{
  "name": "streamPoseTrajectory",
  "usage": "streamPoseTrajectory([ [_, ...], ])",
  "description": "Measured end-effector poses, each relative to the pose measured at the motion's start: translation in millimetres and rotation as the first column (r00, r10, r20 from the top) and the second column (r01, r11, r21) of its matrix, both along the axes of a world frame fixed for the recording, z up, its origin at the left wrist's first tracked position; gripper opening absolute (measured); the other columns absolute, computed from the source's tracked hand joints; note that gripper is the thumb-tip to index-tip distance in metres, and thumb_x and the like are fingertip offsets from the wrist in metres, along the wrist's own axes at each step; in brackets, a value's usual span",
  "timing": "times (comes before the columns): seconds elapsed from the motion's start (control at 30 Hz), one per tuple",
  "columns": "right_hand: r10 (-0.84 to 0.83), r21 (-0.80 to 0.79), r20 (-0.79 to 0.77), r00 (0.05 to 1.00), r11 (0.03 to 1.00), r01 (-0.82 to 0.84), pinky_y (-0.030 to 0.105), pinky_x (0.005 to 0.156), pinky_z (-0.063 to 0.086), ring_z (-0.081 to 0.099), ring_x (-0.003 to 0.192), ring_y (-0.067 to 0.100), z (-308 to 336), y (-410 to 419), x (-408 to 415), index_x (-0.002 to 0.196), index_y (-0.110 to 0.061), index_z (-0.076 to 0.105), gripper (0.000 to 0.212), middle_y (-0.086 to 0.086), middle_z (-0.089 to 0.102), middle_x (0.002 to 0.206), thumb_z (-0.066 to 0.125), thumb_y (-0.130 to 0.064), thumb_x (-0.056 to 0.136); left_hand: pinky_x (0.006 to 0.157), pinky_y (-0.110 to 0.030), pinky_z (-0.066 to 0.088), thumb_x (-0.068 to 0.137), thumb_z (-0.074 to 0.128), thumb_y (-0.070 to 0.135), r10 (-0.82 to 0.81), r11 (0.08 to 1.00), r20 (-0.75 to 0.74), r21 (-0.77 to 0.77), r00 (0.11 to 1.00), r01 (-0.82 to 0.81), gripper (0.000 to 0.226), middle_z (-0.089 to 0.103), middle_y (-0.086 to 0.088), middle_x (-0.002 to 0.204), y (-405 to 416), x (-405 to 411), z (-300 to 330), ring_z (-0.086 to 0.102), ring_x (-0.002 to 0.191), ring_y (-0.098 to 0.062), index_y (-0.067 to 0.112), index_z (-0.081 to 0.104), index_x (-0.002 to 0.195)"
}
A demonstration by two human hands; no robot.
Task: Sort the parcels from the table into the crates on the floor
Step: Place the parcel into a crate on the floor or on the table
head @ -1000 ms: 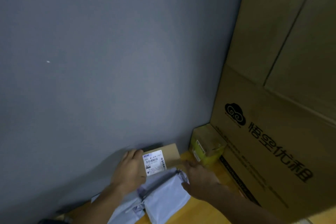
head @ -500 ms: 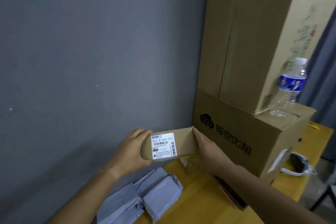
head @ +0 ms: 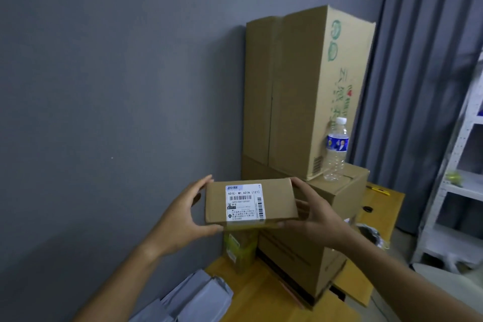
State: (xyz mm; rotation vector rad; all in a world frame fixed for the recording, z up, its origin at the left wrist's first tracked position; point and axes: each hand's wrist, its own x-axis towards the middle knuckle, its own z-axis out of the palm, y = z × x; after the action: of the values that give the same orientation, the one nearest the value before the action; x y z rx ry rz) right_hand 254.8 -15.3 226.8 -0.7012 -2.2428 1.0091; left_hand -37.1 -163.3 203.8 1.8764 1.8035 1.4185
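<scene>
Now I hold one small brown cardboard parcel (head: 251,204) in both hands' fingers (head: 206,229); grey mailer bags (head: 193,298) at seven o'clock remain unsorted.

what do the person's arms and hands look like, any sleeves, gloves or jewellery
Both forearms are bare as far as the picture shows; no sleeve edge comes into view. The left hand and the right hand wear no gloves. No ring, watch or bracelet shows on the fingers or wrists, and no tape, cable or marking is visible on either arm.

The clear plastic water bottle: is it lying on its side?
No, the clear plastic water bottle stands upright on the lower brown cardboard box.
</scene>
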Motion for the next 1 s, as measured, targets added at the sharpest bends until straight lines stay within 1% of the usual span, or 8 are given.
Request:
streamPoseTrajectory([
  [0.17,-0.032,0.005,-0.021,0.999,0.999,0.032,0.007,0.078,0.051,0.052,0.113,-0.022,16.0,-9.7,43.5,0.141,-0.049,0.029,0.094,-0.023,0.049,0.132,0.085,-0.008,0.076,0.117,-0.033,0.037,0.057,0.089,0.061,-0.084,0.996,0.139,0.027,0.987,0.081,0.107,0.046,0.023,0.149,-1.2,31.3,6.5,0.042,0.138,0.002,0.039,0.038,0.148],
  [0.27,-0.052,0.016,-0.041,0.998,0.999,0.052,0.004,0.077,0.049,0.049,0.106,-0.030,20.8,-16.2,71.6,0.145,-0.043,0.029,0.094,-0.030,0.047,0.128,0.084,-0.007,0.077,0.117,-0.035,0.038,0.059,0.092,0.050,-0.138,0.990,0.158,0.048,0.978,0.132,0.106,0.050,0.019,0.148,1.8,54.3,14.1,0.045,0.138,-0.002,0.032,0.040,0.149],
  [0.33,-0.060,0.032,-0.043,0.997,0.998,0.061,0.004,0.078,0.049,0.048,0.108,-0.030,22.0,-19.6,92.5,0.142,-0.050,0.030,0.093,-0.039,0.049,0.125,0.084,-0.010,0.078,0.114,-0.031,0.041,0.060,0.094,0.041,-0.174,0.985,0.180,0.054,0.968,0.166,0.102,0.052,0.016,0.146,1.7,71.6,17.0,0.046,0.138,-0.005,0.030,0.042,0.147],
  [0.4,-0.061,0.047,-0.029,0.998,0.997,0.063,0.005,0.083,0.050,0.048,0.116,-0.025,21.9,-23.1,115.0,0.145,-0.053,0.028,0.096,-0.045,0.048,0.127,0.084,-0.013,0.078,0.111,-0.028,0.043,0.065,0.094,0.027,-0.212,0.977,0.197,0.069,0.957,0.202,0.096,0.055,0.014,0.145,2.2,90.3,18.3,0.048,0.137,-0.008,0.028,0.042,0.146],
  [0.5,-0.063,0.036,-0.039,0.997,0.997,0.065,0.010,0.090,0.051,0.045,0.130,-0.012,24.2,-31.3,150.2,0.153,-0.050,0.023,0.103,-0.037,0.045,0.140,0.084,-0.014,0.079,0.110,-0.027,0.045,0.068,0.092,0.016,-0.266,0.964,0.213,0.083,0.940,0.254,0.093,0.056,0.010,0.144,3.2,120.7,23.4,0.050,0.136,-0.010,0.023,0.042,0.146],
  [0.7,-0.093,-0.067,-0.162,0.982,0.994,0.083,0.034,0.105,0.051,0.046,0.138,0.005,26.2,-58.3,228.6,0.154,-0.050,0.026,0.093,-0.023,0.045,0.149,0.080,-0.022,0.084,0.101,-0.027,0.052,0.054,0.094,0.045,-0.368,0.928,0.310,0.066,0.877,0.366,0.102,0.062,0.006,0.137,4.9,193.8,39.5,0.057,0.129,-0.011,0.021,0.047,0.141],
  [0.87,-0.198,-0.188,-0.239,0.951,0.970,0.155,0.043,0.098,0.057,0.059,0.125,0.010,29.9,-86.4,291.1,0.149,-0.052,0.036,0.075,-0.018,0.055,0.142,0.072,-0.046,0.084,0.096,-0.038,0.052,0.053,0.090,0.060,-0.377,0.915,0.405,0.025,0.833,0.402,0.099,0.069,0.001,0.128,8.6,263.5,42.5,0.064,0.120,-0.017,0.018,0.056,0.136],
  [1.0,-0.315,-0.241,-0.270,0.910,0.937,0.253,0.035,0.081,0.062,0.068,0.110,0.011,36.7,-105.7,331.7,0.142,-0.044,0.050,0.048,-0.009,0.066,0.128,0.061,-0.047,0.096,0.090,-0.038,0.054,0.071,0.079,0.057,-0.392,0.890,0.475,-0.022,0.788,0.456,0.066,0.073,0.001,0.118,4.3,322.2,45.4,0.069,0.111,-0.021,0.022,0.066,0.125],
])
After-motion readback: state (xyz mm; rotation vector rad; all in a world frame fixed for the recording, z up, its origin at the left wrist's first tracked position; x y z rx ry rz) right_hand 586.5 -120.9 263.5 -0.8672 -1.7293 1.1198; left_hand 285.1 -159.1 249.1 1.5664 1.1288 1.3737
